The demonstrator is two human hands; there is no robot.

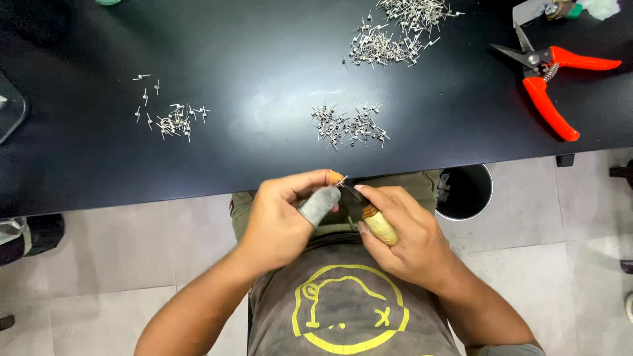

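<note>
Black and glossy, the worktop (264, 72) carries three loose heaps of small metal pins: a thin scatter at the left (173, 118), a denser cluster near the middle (348, 125), and the largest pile at the far edge (395, 29). Keeping them in separate heaps looks like a way of sorting them, though I cannot tell how the groups differ.

Both hands work just off the near edge of the worktop, above the lap, close to the body, where the head camera looks straight down on them. The left hand (280, 221) has its fingers closed in a pinch; its thumb wears a grey cot (320, 204) and a fingertip an orange one (336, 177), probably for grip and protection against the sharp metal. Between these tips sits one tiny pin (343, 182), barely visible.

The right hand (409, 240) is wrapped around a small tool with a pale wooden handle (380, 226), fingers closed on it, and the dark tip points up-left to meet the pin. Bringing both hands together likely steadies so small a part.

Orange-handled cutters (550, 82) lie at the right of the worktop, well apart from the hands. A round bin (471, 191) stands on the floor under the edge, just beside the right hand.
</note>
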